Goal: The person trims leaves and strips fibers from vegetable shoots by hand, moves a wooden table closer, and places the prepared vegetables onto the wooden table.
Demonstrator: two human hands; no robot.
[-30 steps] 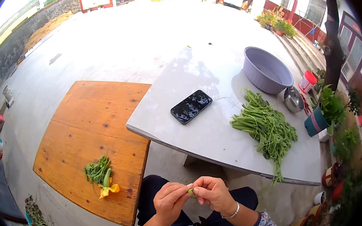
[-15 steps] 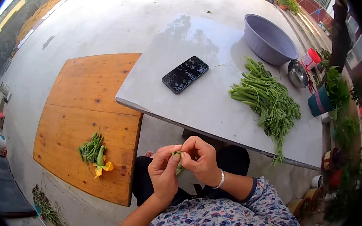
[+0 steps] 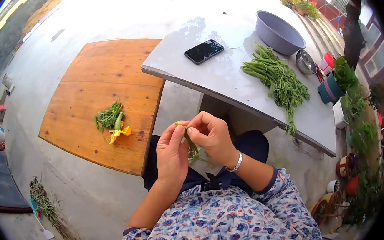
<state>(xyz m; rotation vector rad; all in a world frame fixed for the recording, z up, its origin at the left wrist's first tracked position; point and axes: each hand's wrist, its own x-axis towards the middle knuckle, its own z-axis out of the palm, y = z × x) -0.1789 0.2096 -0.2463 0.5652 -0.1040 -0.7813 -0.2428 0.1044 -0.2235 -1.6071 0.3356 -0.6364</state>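
Note:
Above my lap, my left hand [image 3: 172, 151] pinches a green vine stem [image 3: 191, 147] between thumb and fingertips. Close against it, my right hand [image 3: 210, 134], with a silver bracelet at the wrist, pinches the same stem near its top. Thin green tendrils hang below the fingers. On the wooden table [image 3: 92, 78] to the left lies a small pile of green shoots [image 3: 108, 118] with a yellow squash blossom [image 3: 120, 133]. A large bunch of leafy green vine stems [image 3: 280, 82] rests on the grey table [image 3: 225, 78], its tips hanging over the near edge.
The grey table also holds a black phone [image 3: 204, 51], a purple-grey basin [image 3: 280, 32] and a metal bowl [image 3: 305, 62]. Potted plants [image 3: 330, 87] line the right side. A heap of dry stalks [image 3: 49, 208] lies on the concrete floor at lower left.
The camera view has tilted down, so the tables appear higher. My hands stay together on the stem, and more of its hanging part shows below the fingers.

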